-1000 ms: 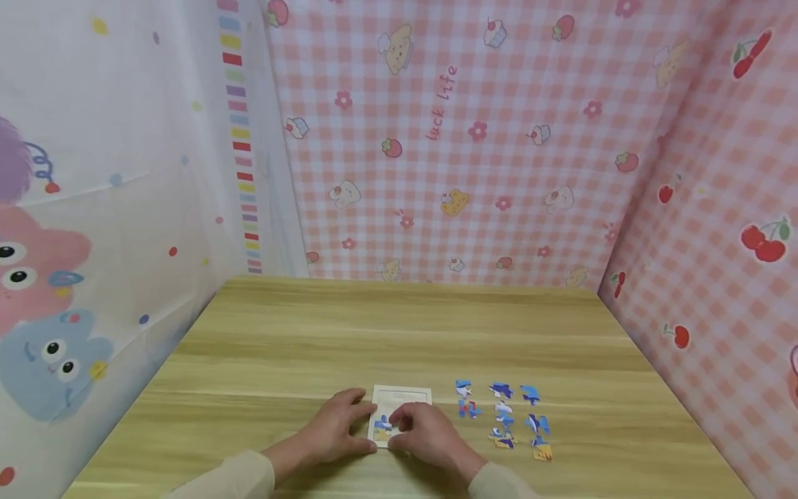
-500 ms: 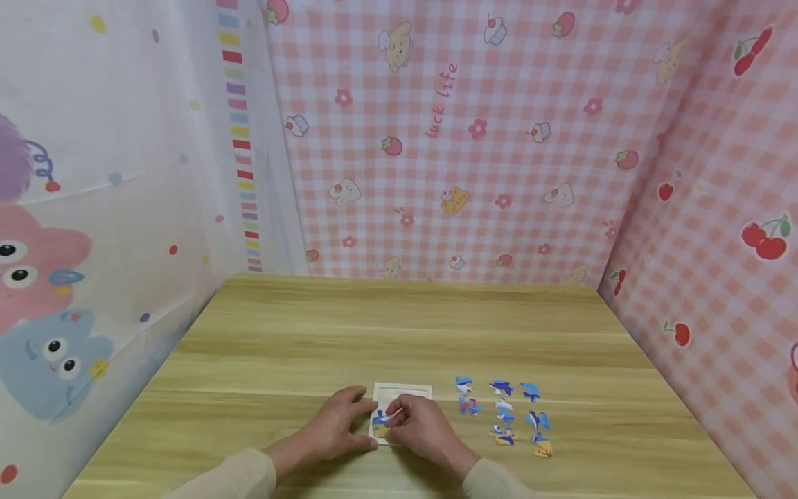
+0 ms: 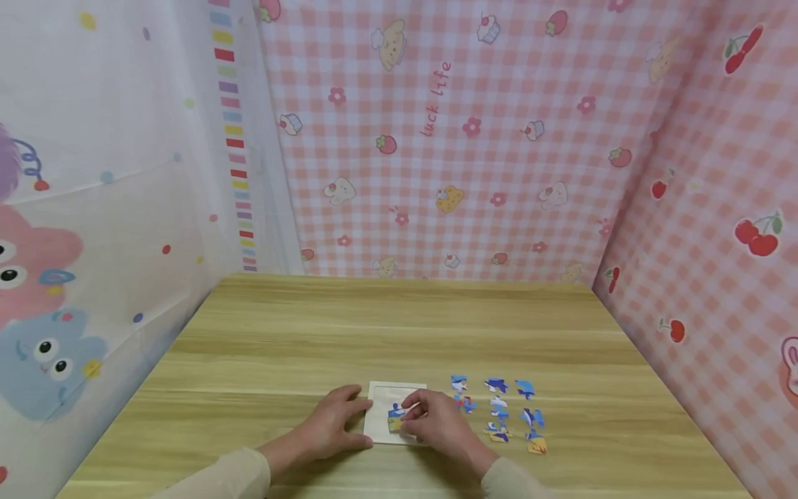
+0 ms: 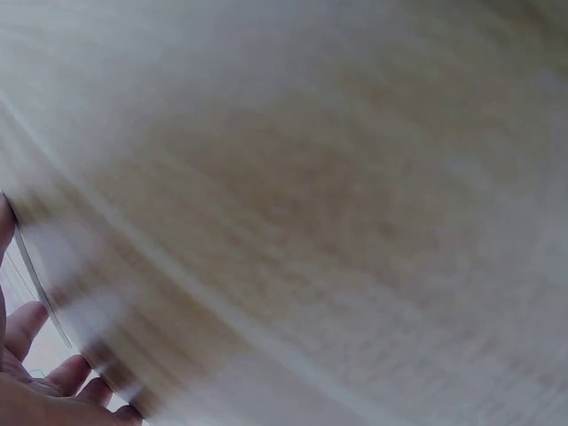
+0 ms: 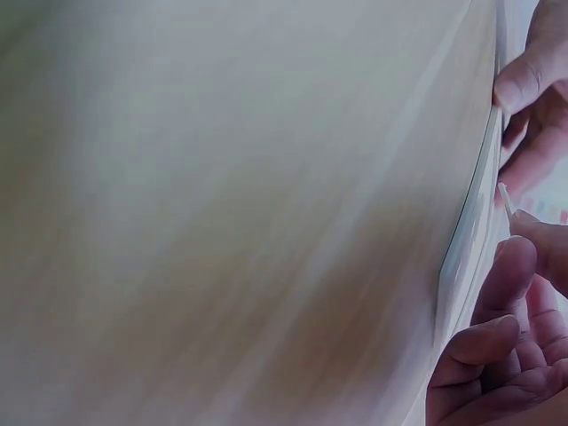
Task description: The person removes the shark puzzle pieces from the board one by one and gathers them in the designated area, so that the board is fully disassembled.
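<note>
A puzzle piece [image 3: 395,419], blue above and yellow below, is pinched between the thumb and fingers of my right hand [image 3: 441,423]. It is over the middle of a small white puzzle tray [image 3: 397,384]. From the right wrist view, the piece's thin pale edge [image 5: 506,201] stands up at the thumb tip. My left hand [image 3: 333,423] rests at the tray's left side, thumb and fingers spread along the rim. Part of the tray's right side is hidden behind my right hand. Only some fingers [image 4: 25,327] of the left hand show in its wrist view.
Several loose puzzle pieces [image 3: 497,384] lie in rough columns right of the tray, mostly blue, some with yellow. The wooden table [image 3: 399,326] stretches back to a pink checked cloth [image 3: 474,166]. A white patterned cloth [image 3: 125,235] hangs at the left.
The blue and yellow piece has moved from the tray's lower left corner rightward to its middle, in my right hand. My left hand stays at the tray; the head view has shifted slightly.
</note>
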A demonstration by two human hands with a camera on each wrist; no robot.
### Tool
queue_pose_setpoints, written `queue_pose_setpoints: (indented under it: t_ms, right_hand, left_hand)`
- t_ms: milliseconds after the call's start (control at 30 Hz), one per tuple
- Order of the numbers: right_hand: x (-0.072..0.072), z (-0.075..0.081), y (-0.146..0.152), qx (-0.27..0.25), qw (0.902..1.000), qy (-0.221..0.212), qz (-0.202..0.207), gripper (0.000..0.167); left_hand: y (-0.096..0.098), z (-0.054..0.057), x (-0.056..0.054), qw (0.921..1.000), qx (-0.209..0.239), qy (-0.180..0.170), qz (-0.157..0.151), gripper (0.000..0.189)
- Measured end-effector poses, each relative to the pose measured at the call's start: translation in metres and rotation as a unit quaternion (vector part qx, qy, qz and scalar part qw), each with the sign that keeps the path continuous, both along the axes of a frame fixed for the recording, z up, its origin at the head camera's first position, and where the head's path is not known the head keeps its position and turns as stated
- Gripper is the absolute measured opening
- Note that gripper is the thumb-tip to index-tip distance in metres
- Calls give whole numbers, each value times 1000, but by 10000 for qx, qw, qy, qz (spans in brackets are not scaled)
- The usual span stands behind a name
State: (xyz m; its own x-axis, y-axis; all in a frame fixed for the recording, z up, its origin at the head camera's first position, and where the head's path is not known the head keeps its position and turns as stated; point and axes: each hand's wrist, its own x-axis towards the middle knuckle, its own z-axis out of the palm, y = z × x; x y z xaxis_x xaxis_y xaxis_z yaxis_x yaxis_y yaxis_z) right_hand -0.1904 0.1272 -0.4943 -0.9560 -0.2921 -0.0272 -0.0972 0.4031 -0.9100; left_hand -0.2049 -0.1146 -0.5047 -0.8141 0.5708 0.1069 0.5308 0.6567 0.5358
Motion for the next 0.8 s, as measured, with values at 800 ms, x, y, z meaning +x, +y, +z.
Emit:
queue_pose_setpoints:
  t_ms: [800]
  right_hand:
    - [14, -2, 85, 945, 9940, 7, -557, 25]
  left_hand:
    - [-6, -1, 0, 9999, 5, 132, -17, 67]
